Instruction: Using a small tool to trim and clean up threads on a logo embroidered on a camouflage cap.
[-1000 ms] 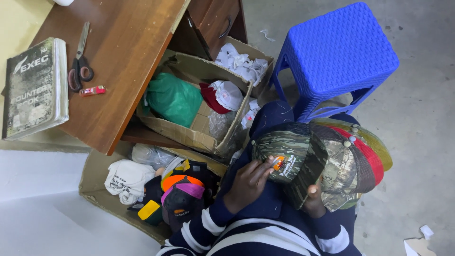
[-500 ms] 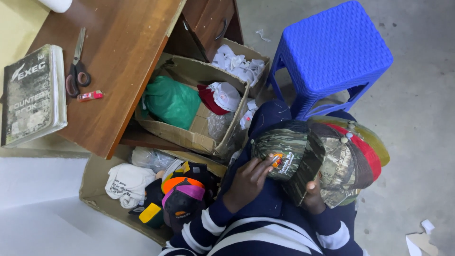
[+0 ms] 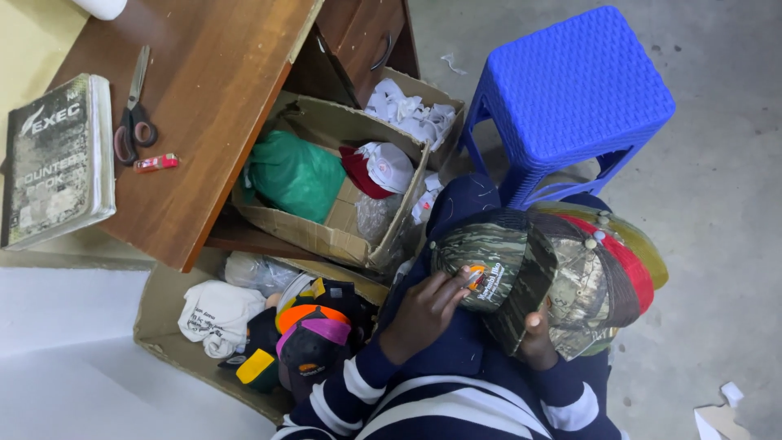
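Note:
A stack of caps lies on my lap, with a camouflage cap (image 3: 521, 261) on top and red (image 3: 627, 261) and yellow-green brims fanned out beneath. My left hand (image 3: 428, 310) rests on the front of the camouflage cap, fingertips on its small orange and white label (image 3: 481, 279). My right hand (image 3: 538, 342) grips the underside of the stack near its peak, mostly hidden, only a thumb showing. Both sleeves are dark with white stripes.
A blue plastic stool (image 3: 570, 98) stands just beyond my knees. An open cardboard box (image 3: 326, 232) holds a green bag and red and white caps; a second box (image 3: 155, 326) at lower left holds more caps. A wooden desk (image 3: 204, 98) carries scissors, a book and a small red lighter.
The view has shifted slightly. My left fingers have slid a little along the cap's label; the stack and right hand stay where they were.

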